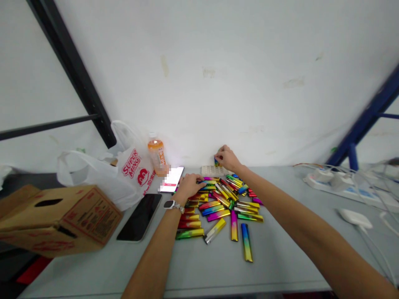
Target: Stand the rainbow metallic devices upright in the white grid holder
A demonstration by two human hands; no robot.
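A heap of shiny flat pieces (pixel 218 207) in gold, red, blue, green and purple, shaped like lighter casings, lies on the grey table. At its back left, my left hand (pixel 189 186), a watch on its wrist, is closed with its fingertips on a blue-ended casing (pixel 201 182). Farther back, my right hand (pixel 228 158) pinches an upright blue and gold casing (pixel 216 161) over a pale tray (pixel 208 170) with a grid of small cells. The fingers partly cover that casing, and its lower end is hard to make out.
Left of the heap are a lit phone (pixel 173 178), a dark-screened phone (pixel 140 218), an orange drink bottle (pixel 158 155), a white plastic bag (pixel 106 182) and a cardboard box (pixel 71 220). On the right lie a power strip (pixel 349 187) and a white charger (pixel 355 218) with cables.
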